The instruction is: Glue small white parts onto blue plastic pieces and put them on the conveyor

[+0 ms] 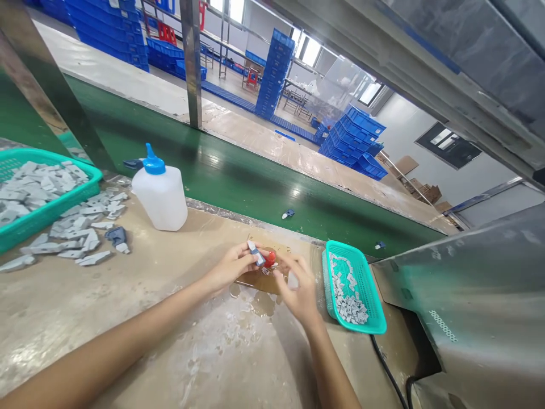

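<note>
My left hand (pixel 238 262) is closed on a small blue and white plastic part (pixel 256 254), pinched between thumb and fingers over the middle of the bench. Right behind that part shows a red round object (pixel 269 259); whether it is touched cannot be made out. My right hand (pixel 300 287) hovers to the right, its thumb and fingers curved but apart, nothing visible between them. Below both hands lies a wet brown patch (pixel 259 282) with small bits on it. A whitish item, partly hidden, shows under my right palm.
A green basket (pixel 94 180) of grey pieces stands left, with loose grey pieces (pixel 87 236) and a dark blue part (pixel 117 237) beside it. Nearby is a white bottle (pixel 164 196). Another green basket (pixel 378 307) stands right. Beyond runs a green conveyor belt (pixel 238 182) carrying blue parts (pixel 288 214).
</note>
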{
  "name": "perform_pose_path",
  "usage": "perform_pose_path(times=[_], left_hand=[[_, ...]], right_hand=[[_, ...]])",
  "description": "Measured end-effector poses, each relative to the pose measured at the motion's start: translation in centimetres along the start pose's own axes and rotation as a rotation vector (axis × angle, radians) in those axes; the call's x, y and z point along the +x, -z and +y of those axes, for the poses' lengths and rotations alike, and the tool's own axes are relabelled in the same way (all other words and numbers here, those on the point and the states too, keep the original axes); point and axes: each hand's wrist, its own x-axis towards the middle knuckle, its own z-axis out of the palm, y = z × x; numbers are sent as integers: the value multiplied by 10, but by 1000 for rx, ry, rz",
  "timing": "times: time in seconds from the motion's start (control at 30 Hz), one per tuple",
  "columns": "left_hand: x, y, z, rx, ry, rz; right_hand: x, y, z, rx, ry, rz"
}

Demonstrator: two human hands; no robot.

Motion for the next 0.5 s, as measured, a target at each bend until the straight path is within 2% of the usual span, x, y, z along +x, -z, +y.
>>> perform_pose_path(times=[0.07,0.13,0.23,0.3,0.37,0.43,0.5], left_hand=[[0,0,-1,23,-25,5],[1,1,-2,72,-76,-9],[9,8,0,255,-172,-71],[21,16,8,530,-250,-122],[38,24,23,957,-340,-103],[61,33,43,1396,-374,18],[86,39,61,1642,-318,148]], right_hand=[[-3,20,15,-117,-83,84],[-9,47,39,-260,-179,99],[-27,89,78,-509,-317,-47],[-42,110,98,-637,-478,-204],[-54,121,110,-676,-586,-321],[-62,123,115,-676,-626,-346],[-65,121,117,-669,-629,-311]])
